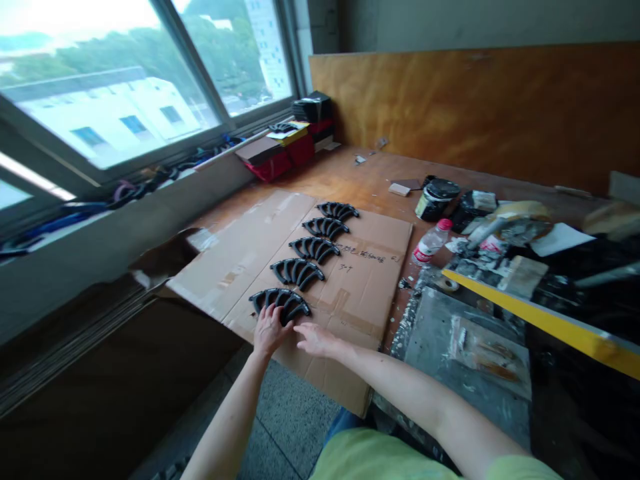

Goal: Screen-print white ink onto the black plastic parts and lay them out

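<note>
Several glossy black fan-shaped ribbed pieces lie in a row on a flattened cardboard sheet (360, 313). My left hand (269, 330) is at the nearest black fan-shaped piece (294, 305), its fingers bent over the front edge and its thumb pointing right. Just to the right, my right hand (315, 339) hovers low over or rests on the cardboard; which of these I cannot tell. Its fingers stretch left toward the same piece and hold nothing visible. Beyond is a second black fan-shaped piece (299, 272), apart from both hands.
Right of the cardboard stand a red-capped plastic bottle (431, 243) and a dark paint-stained tub (436, 199). A yellow bar (540, 320) crosses clutter there. Red boxes (280, 157) sit at the back by the window. The cardboard overhangs the table's near side.
</note>
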Tool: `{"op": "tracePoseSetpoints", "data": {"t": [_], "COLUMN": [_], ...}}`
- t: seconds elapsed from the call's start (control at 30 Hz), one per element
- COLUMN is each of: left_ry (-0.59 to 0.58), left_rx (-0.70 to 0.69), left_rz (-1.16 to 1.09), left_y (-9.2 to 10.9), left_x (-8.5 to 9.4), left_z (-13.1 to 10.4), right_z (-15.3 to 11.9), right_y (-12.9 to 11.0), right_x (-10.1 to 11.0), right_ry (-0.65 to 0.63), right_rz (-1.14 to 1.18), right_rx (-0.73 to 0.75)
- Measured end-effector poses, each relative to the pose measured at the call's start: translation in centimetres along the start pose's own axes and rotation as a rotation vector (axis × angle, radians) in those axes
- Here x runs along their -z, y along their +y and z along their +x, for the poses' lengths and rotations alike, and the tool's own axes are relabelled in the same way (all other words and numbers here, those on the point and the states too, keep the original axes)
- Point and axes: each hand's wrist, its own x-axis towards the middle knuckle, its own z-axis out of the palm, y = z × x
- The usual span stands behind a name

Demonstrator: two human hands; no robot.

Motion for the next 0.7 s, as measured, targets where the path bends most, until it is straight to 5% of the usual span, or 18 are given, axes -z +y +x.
{"op": "tracePoseSetpoints", "data": {"t": [0.13,0.27,0.37,0.47,0.57,0.7], "left_ry": [0.126,0.211,0.251,0.228,0.142,0.073], "left_rx": [0.031,0.074,-0.001,-0.119,-0.231,-0.358], "left_rz": [-0.026,-0.146,-0.271,-0.373,-0.469,-0.547], "left_y": [1.7,5.9,11.0,16.9,22.8,29.1], "left_x": [-0.3,0.4,0.9,1.0,1.1,1.8], "left_z": [-1.9,-3.6,-4.9,-5.7,-6.0,-6.4], "right_z": [-7.3,-18.7,-29.3,-39.0,-44.5,-46.0], "right_y": [1.4,3.8,7.8,13.3,18.5,22.3], "right_x": [2.3,6.6,9.4,11.0,11.3,10.6], "right_ry": [0.102,0.464,0.827,1.045,1.034,0.904], "right_rz": [0.067,0.162,0.152,-0.046,-0.193,-0.233], "right_rx": [0.046,-0.072,-0.329,-0.771,-1.075,-1.077]}}
